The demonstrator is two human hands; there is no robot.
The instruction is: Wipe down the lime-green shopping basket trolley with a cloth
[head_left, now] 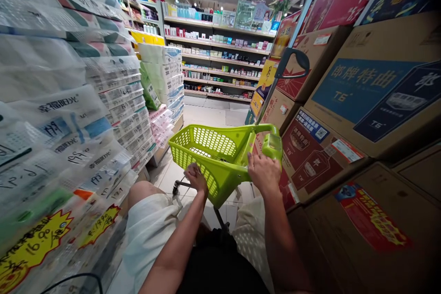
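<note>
A lime-green shopping cart (220, 175) with a perforated plastic basket stands in front of my knees, turned sideways in the aisle. Nothing shows in the visible part of its basket. My right hand (264, 171) is wrapped over the green rim at the cart's handle end. Curled closed, my left hand (196, 178) is at the basket's near side wall; whether it grips the wall or something small is hidden. Beyond the cart rises a dark loop handle (292, 64) on a grey pole.
Packs of tissue paper (113, 82) are stacked high on the left, close to my left leg. Cardboard cartons (372, 87) form a wall on the right. Ahead, shelves of cosmetics (220, 43) stand across the end of the tiled floor (213, 108).
</note>
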